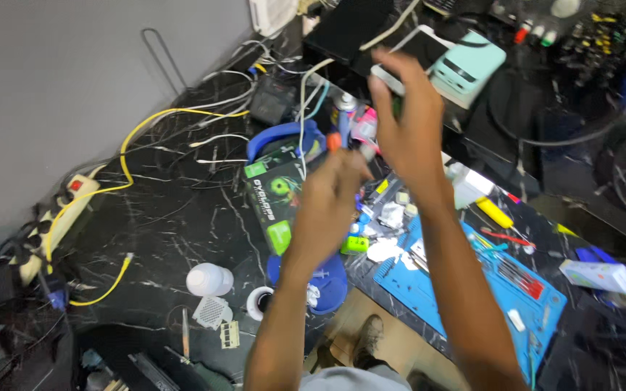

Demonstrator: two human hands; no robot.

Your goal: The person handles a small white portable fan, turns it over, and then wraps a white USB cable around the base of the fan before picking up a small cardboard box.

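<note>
Holding a small white device [387, 78] up over the cluttered bench, the right hand [411, 127] pinches it between thumb and fingers, well above the black marble top [175, 217]. The left hand [327, 199] is raised just below it, fingers curled together; it is blurred, so I cannot tell whether it grips anything, though something orange [334, 141] shows at its fingertips. To my eye, work this fine wants both wrists steadied and the device kept level, clear of the dangling white cables [304, 108].

As for containers: a white cup [259, 302] near the bench edge stands open, its contents too dark to make out. A white capped bottle [209, 279] lies on its side beside it. On the blue mat [429, 286] a row of thin tools [519, 274] lies.
</note>
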